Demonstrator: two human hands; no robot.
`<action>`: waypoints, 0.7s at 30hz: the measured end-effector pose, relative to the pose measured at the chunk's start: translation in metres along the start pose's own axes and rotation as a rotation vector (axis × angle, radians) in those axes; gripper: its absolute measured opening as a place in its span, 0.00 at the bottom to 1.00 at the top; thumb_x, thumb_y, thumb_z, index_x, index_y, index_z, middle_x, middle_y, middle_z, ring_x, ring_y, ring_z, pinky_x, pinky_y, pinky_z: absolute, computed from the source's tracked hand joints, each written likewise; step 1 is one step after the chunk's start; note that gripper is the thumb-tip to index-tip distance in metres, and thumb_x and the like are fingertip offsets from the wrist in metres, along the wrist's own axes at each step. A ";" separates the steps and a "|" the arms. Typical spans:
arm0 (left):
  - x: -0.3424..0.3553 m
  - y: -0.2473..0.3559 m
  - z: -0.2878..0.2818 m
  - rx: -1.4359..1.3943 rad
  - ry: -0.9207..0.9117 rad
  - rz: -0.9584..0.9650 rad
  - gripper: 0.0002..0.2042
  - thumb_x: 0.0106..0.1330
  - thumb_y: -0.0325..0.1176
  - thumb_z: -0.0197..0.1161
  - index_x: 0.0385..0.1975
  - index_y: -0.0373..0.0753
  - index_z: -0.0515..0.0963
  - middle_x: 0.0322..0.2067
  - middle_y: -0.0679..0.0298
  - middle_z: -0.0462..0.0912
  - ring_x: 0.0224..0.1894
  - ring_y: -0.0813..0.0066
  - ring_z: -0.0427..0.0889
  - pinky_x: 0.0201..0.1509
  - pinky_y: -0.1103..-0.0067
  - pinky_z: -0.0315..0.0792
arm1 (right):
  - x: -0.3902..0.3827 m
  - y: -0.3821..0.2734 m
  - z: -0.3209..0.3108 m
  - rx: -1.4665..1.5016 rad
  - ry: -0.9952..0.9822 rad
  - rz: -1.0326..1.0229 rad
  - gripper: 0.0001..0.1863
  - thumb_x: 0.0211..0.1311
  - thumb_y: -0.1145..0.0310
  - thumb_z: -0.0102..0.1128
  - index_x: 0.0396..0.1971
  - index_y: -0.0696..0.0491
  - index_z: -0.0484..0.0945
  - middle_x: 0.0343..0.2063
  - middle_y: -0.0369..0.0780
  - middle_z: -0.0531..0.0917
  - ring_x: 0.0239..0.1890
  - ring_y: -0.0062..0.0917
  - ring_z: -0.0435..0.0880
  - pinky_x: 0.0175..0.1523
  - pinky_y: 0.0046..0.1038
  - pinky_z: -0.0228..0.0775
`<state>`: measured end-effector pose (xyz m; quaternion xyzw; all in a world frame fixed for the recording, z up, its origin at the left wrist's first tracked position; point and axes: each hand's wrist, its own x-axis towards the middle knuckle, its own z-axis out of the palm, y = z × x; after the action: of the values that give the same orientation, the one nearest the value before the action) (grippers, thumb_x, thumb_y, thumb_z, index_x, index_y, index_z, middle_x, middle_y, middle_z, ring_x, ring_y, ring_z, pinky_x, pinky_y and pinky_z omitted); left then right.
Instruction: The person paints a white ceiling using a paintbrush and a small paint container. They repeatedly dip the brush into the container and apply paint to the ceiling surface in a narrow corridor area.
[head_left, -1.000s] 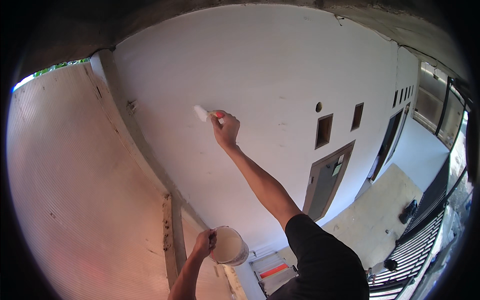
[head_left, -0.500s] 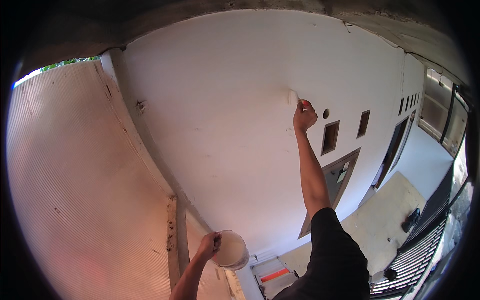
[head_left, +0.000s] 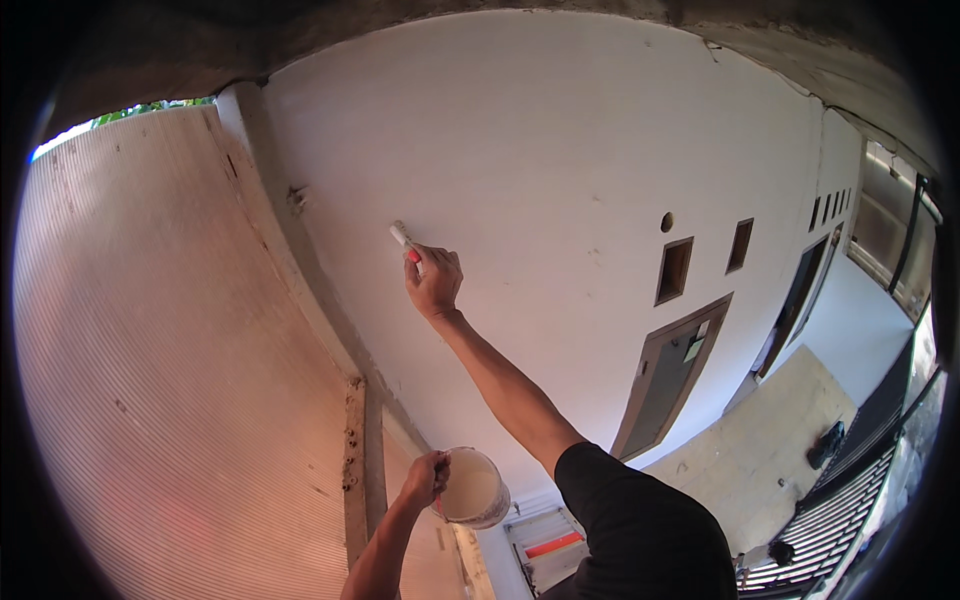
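My right hand [head_left: 434,280] is closed on a small white paint tool [head_left: 401,235] with red on its handle, held at the white wall [head_left: 520,160]; whether it is a brush or a roller, I cannot tell. Lower down, my left hand [head_left: 425,481] grips a pale plastic bucket [head_left: 474,495] at its near side. Pale paint shows inside the bucket, which hangs in front of the wall beside my right upper arm.
A ribbed translucent panel [head_left: 170,330] and concrete post [head_left: 355,452] flank the left. The wall has recessed openings [head_left: 674,268] and a door [head_left: 668,380]. Below right are a floor [head_left: 750,440], a dark bundle [head_left: 826,442] and a black grille [head_left: 830,520]. A dark ceiling [head_left: 160,60] edges the top.
My right hand swung right and up across the wall, then back left and lower, carrying the paint tool. My left hand and the bucket stay low, with only slight shifts.
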<state>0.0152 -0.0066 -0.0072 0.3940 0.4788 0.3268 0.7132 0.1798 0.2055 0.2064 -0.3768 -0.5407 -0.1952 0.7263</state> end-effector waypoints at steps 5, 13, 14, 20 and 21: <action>-0.006 0.003 0.000 0.005 0.009 -0.012 0.10 0.72 0.37 0.47 0.28 0.44 0.70 0.15 0.75 0.63 0.14 0.84 0.57 0.18 0.82 0.52 | 0.015 0.049 -0.023 0.283 -0.054 0.374 0.08 0.57 0.70 0.65 0.34 0.58 0.85 0.26 0.39 0.87 0.26 0.22 0.84 0.33 0.23 0.74; 0.002 0.000 0.006 0.035 0.001 0.011 0.10 0.71 0.37 0.47 0.28 0.43 0.70 0.16 0.74 0.63 0.14 0.84 0.57 0.17 0.82 0.52 | 0.098 0.223 -0.168 -0.079 0.308 0.284 0.07 0.54 0.68 0.69 0.31 0.54 0.87 0.25 0.40 0.87 0.26 0.29 0.86 0.36 0.29 0.75; -0.001 -0.001 0.002 0.046 0.004 0.022 0.10 0.72 0.37 0.46 0.28 0.43 0.70 0.16 0.74 0.62 0.14 0.83 0.57 0.17 0.82 0.52 | 0.100 0.223 -0.180 -0.142 0.304 0.361 0.07 0.54 0.67 0.69 0.31 0.54 0.87 0.25 0.40 0.87 0.28 0.30 0.86 0.38 0.31 0.75; -0.002 0.000 0.006 0.064 0.004 0.046 0.10 0.72 0.36 0.46 0.28 0.42 0.69 0.16 0.74 0.62 0.15 0.84 0.56 0.17 0.82 0.52 | 0.099 0.218 -0.240 -0.123 0.269 0.361 0.11 0.56 0.64 0.68 0.34 0.56 0.87 0.30 0.43 0.88 0.33 0.30 0.87 0.44 0.29 0.74; -0.004 -0.002 0.001 0.043 0.017 0.047 0.10 0.71 0.36 0.47 0.27 0.42 0.69 0.16 0.74 0.62 0.15 0.84 0.56 0.17 0.82 0.52 | 0.083 0.188 -0.238 -0.065 0.206 0.397 0.11 0.57 0.66 0.67 0.34 0.59 0.86 0.30 0.42 0.88 0.33 0.26 0.86 0.44 0.27 0.73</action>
<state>0.0148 -0.0114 -0.0069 0.4176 0.4823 0.3364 0.6927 0.4904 0.1555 0.1894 -0.4770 -0.3724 -0.1032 0.7894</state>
